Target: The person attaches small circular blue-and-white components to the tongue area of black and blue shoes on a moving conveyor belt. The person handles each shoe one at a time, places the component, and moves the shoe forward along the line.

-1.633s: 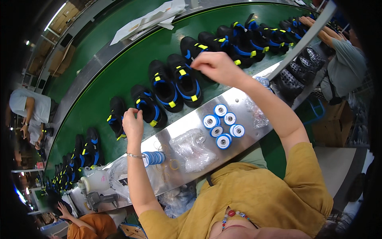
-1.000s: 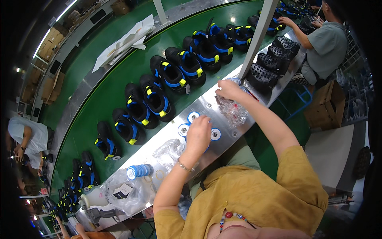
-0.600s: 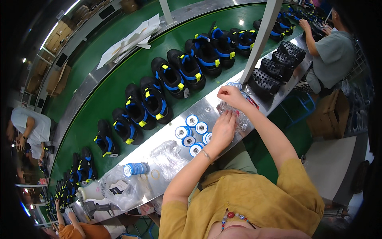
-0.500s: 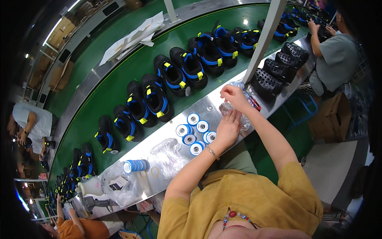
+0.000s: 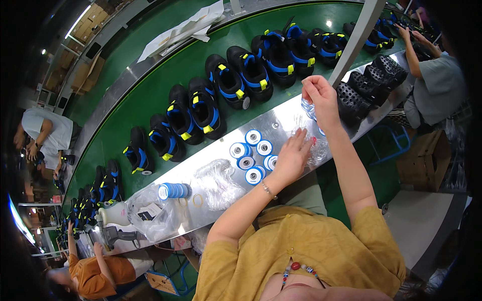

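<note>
My left hand (image 5: 291,158) lies flat with its fingers stretched out over crumpled clear plastic (image 5: 317,150) on the metal bench. A small red bit shows in that plastic near the fingertips. My right hand (image 5: 321,100) is raised above the far side of the bench, thumb and fingertips pinched together; what they hold, if anything, is too small to make out. Beneath it, some clear and bluish round pieces (image 5: 307,108) are partly covered by the hand. Left of my left hand stand several short stacks of round white discs with blue edges (image 5: 246,162).
Black-and-blue shoes (image 5: 205,110) line the green conveyor beyond the bench. Black perforated pieces (image 5: 351,103) sit at right beside a slanted post (image 5: 357,42). Leftward lie clear plastic bags (image 5: 216,183), a tipped disc stack (image 5: 173,190) and a grey handheld tool (image 5: 118,236). Co-workers sit on both sides.
My right hand has lifted up and to the right, away from my left hand, still pinched. My left hand stays on the plastic. The whole view has shifted slightly.
</note>
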The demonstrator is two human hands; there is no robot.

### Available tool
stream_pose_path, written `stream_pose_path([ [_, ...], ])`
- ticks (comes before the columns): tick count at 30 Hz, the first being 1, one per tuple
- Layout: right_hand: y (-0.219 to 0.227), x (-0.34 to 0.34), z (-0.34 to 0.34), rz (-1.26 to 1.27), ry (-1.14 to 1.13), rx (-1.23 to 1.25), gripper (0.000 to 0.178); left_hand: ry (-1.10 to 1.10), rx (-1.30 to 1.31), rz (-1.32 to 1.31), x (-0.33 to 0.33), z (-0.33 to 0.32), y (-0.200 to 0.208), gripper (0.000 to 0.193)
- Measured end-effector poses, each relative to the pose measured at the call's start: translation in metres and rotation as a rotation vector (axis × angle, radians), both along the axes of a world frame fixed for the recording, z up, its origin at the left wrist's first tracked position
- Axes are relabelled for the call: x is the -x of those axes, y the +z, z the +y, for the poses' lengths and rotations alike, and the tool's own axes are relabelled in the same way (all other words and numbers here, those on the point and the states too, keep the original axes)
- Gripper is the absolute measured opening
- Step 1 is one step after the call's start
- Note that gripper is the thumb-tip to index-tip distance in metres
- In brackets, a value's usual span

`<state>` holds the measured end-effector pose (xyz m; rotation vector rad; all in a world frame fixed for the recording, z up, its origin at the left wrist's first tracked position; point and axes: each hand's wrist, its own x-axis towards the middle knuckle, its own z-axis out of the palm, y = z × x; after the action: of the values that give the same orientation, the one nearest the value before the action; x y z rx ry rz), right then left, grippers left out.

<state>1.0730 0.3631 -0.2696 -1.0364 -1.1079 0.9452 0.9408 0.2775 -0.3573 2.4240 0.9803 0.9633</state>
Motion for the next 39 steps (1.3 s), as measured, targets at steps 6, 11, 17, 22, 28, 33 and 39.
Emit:
stream_pose_path([
  [6,-0.009,0.004,-0.026,0.157,0.253,0.274,0.010,0.515,0.062,-0.042,0.097,0.007,0.016,0.027],
  [11,-0.011,0.029,-0.028,0.057,0.460,0.383,0.009,0.550,0.259,0.151,0.142,0.023,-0.005,0.036],
  [17,-0.052,0.062,-0.031,-0.116,0.489,0.398,0.011,0.570,0.543,-0.084,0.146,0.038,-0.006,0.025],
  [22,-0.055,0.081,-0.038,-0.145,0.566,0.451,0.017,0.533,0.767,-0.295,0.154,0.046,-0.009,0.017],
  [28,-0.066,0.094,-0.035,-0.256,0.583,0.455,0.016,0.521,0.791,-0.419,0.155,0.045,-0.009,0.018],
  [33,-0.064,0.107,-0.034,-0.404,0.484,0.435,0.013,0.537,0.883,-0.491,0.150,0.040,0.008,0.022],
  [39,-0.077,0.109,-0.031,-0.545,0.381,0.295,0.015,0.572,0.842,-0.409,0.150,0.036,0.011,0.020],
])
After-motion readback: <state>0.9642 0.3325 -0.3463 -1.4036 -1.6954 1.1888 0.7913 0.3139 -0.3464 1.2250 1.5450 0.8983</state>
